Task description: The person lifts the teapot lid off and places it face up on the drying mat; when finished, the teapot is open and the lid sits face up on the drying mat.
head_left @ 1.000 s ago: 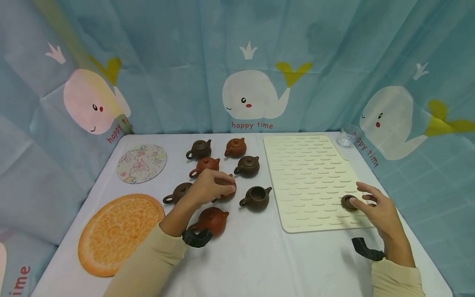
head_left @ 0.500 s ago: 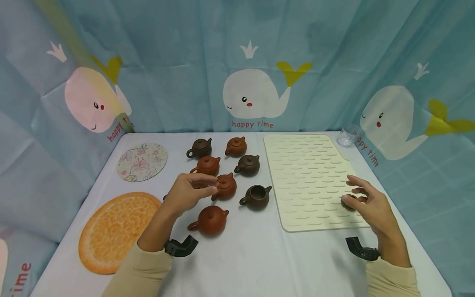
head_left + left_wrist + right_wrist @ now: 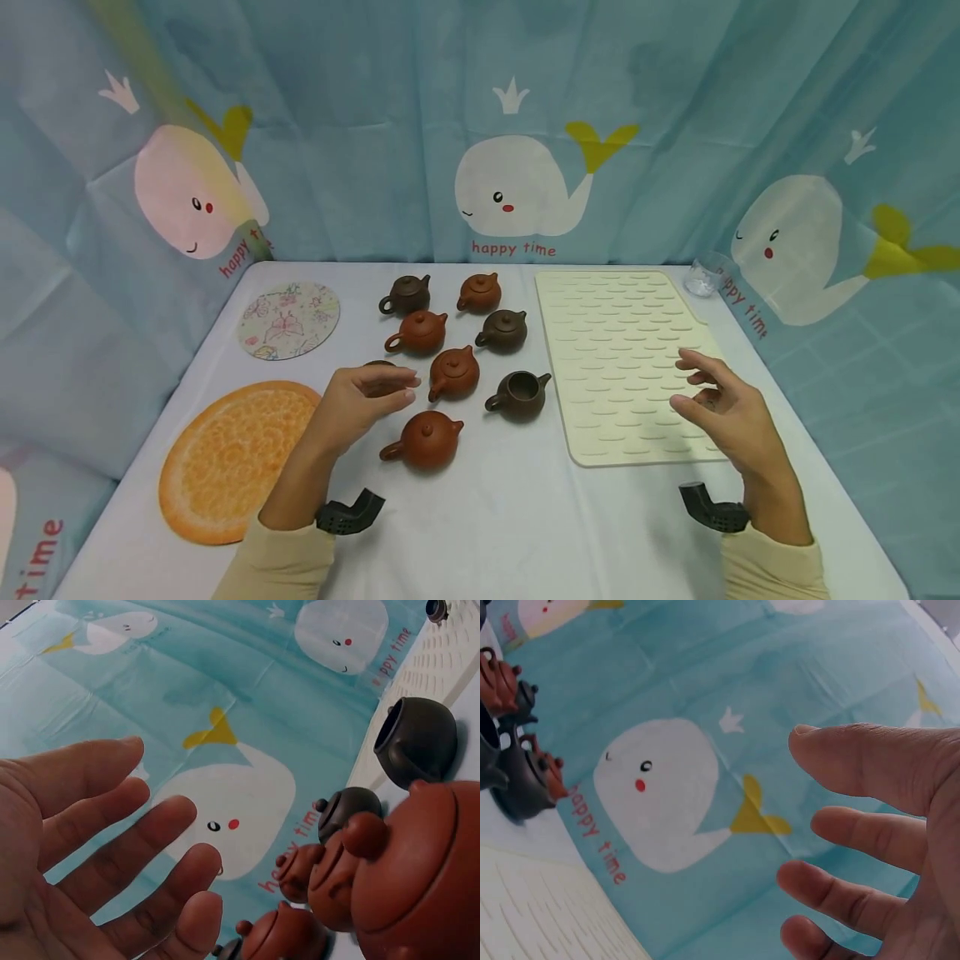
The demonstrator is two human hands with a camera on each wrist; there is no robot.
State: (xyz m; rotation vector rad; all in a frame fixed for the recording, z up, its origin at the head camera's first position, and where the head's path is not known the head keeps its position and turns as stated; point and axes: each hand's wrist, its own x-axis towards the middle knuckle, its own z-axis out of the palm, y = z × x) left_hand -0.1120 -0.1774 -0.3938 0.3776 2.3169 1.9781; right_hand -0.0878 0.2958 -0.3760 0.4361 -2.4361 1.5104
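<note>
My left hand [image 3: 367,408] hovers with loosely bent fingers, holding nothing, left of a reddish-brown teapot [image 3: 453,373]. It mostly covers a dark teapot [image 3: 380,363] behind it. Another reddish-brown teapot [image 3: 427,442], lidded, stands nearest the front. To their right is a dark teapot without its lid [image 3: 521,395], its round mouth showing. My right hand [image 3: 731,417] is raised over the cream mat [image 3: 622,375], fingers apart and nothing in their grip. A small dark lid [image 3: 436,610] lies on the mat in the left wrist view; in the head view this hand largely hides it.
Several more small teapots stand farther back, among them a dark one [image 3: 408,295] and an orange-brown one [image 3: 479,292]. On the left lie a round orange mat [image 3: 232,458] and a floral disc [image 3: 288,321]. A clear cup [image 3: 703,275] stands at the back right corner.
The left hand has drawn back left and toward the front, away from the reddish-brown teapots. My right hand has let go of the dark lid and shifted slightly left.
</note>
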